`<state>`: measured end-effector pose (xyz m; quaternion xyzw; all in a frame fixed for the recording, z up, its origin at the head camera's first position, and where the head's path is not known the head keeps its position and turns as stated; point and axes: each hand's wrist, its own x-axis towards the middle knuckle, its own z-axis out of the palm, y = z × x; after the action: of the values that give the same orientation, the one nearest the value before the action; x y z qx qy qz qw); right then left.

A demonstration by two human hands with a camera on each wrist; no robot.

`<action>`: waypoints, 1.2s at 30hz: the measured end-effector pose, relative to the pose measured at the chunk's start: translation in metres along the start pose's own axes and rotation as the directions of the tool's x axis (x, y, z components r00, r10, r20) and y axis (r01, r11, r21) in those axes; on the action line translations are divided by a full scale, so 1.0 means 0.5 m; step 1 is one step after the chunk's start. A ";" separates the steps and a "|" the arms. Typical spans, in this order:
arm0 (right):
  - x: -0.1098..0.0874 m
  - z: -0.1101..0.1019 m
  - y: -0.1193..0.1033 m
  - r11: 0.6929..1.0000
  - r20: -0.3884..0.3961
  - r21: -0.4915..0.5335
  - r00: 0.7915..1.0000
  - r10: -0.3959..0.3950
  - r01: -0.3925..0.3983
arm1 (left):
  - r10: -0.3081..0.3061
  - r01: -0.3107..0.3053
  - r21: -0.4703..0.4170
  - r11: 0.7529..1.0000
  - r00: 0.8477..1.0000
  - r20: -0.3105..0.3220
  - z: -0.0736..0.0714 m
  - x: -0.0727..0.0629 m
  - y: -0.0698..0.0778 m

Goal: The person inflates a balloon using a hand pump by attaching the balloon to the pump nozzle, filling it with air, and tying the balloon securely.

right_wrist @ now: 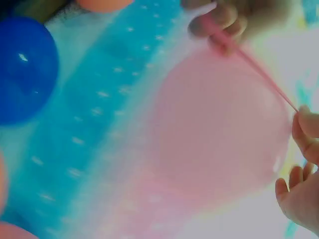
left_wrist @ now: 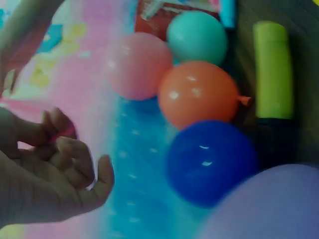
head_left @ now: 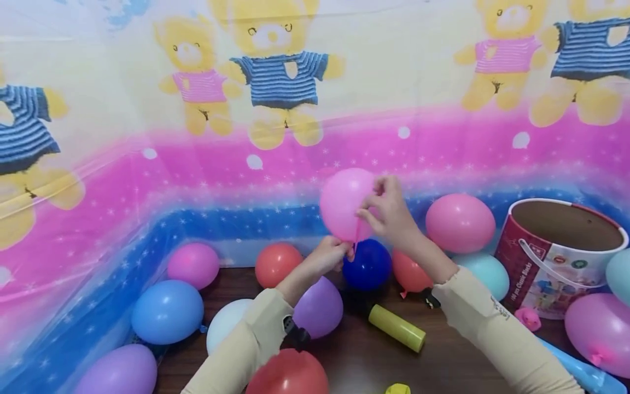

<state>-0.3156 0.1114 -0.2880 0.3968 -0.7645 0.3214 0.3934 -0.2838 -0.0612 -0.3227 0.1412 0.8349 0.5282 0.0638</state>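
A pink balloon [head_left: 344,202], inflated, is held up in front of the printed backdrop. At its lower end my left hand [head_left: 328,256] pinches the base of the balloon's neck. My right hand [head_left: 391,213] pinches the neck's tip and holds it stretched upward beside the balloon. In the right wrist view the drawn-out neck [right_wrist: 264,74] runs as a thin pink strip between both hands, across the balloon [right_wrist: 219,134]. The left wrist view has my left hand [left_wrist: 55,174] with a bit of pink between its fingers; the balloon's body is mostly hidden there.
Several inflated balloons lie around the dark table, among them a dark blue one [head_left: 367,265] and a purple one [head_left: 320,309]. A yellow-green cylinder [head_left: 396,328] lies in the middle. A red-and-white bucket [head_left: 531,273] stands at right, near a light-blue object [head_left: 585,366].
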 end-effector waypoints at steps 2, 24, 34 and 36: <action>0.019 0.004 -0.019 0.992 0.046 -0.067 0.993 -0.105 0.108 | 0.066 -0.072 0.175 0.982 0.997 0.040 0.002 0.000 0.023; 0.001 0.018 -0.134 0.939 0.115 -0.086 0.933 0.342 -0.334 | 0.646 -0.647 0.285 0.707 0.427 -0.633 0.045 -0.001 0.012; -0.035 0.021 -0.149 0.960 -0.154 -0.277 0.988 -0.011 -0.032 | 0.392 -0.522 -0.111 0.846 0.750 -0.533 0.022 -0.046 0.045; -0.036 0.015 -0.152 0.952 -0.108 -0.305 0.994 -0.017 -0.017 | 0.404 -0.513 -0.083 0.854 0.755 -0.516 0.021 -0.054 0.043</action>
<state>-0.2461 0.0750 -0.2933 0.3131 -0.7823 0.2205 0.4913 -0.2518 -0.0515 -0.3090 0.1990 0.6996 0.6342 -0.2624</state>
